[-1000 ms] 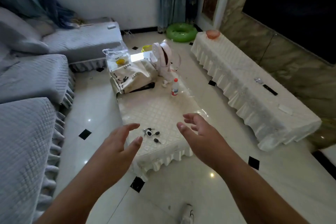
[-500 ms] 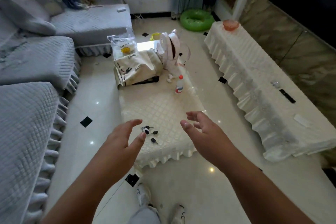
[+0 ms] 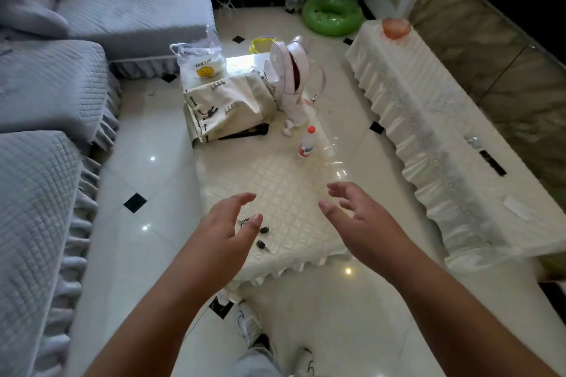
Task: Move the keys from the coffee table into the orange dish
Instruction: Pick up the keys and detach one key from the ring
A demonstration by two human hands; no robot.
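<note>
**Both hands spread above the keys**

We see the small bunch of black-headed metal keys (image 3: 260, 234) lying near the front edge of the cream quilted-cloth desk (image 3: 284, 187). The left hand (image 3: 226, 232) hovers over them, its fingers (image 3: 242, 200) apart and holding nothing; the right hand (image 3: 364, 223) is beside it, fingers also spread. The round translucent orange dish (image 3: 395, 28) sits well apart, on the far end of the long white-draped side desk (image 3: 428, 119).

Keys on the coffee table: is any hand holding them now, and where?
No. Both the left hand and right hand are open and empty; the keys lie on the table.
</note>
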